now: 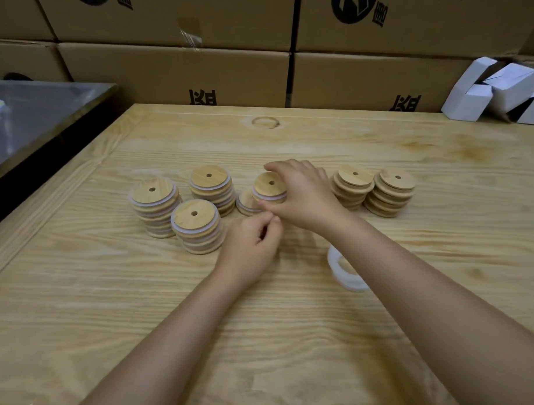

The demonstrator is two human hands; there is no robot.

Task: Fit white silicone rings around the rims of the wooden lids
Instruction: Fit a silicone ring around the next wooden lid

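Observation:
My right hand [302,194] grips a wooden lid [268,184] with a white ring round its rim, holding it tilted over a low stack of ringed lids [246,203]. My left hand [252,241] hovers just below it with curled fingers; whether it pinches anything is unclear. Three stacks of ringed lids [154,207], [211,189], [197,227] stand to the left. Two stacks of bare wooden lids [352,185], [391,191] stand to the right. A pile of white silicone rings [345,270] lies by my right forearm.
The wooden table [285,324] runs wide in front of me. Cardboard boxes [173,71] wall off the back. White cartons [499,92] lie at the back right. A grey metal surface [35,115] borders the left.

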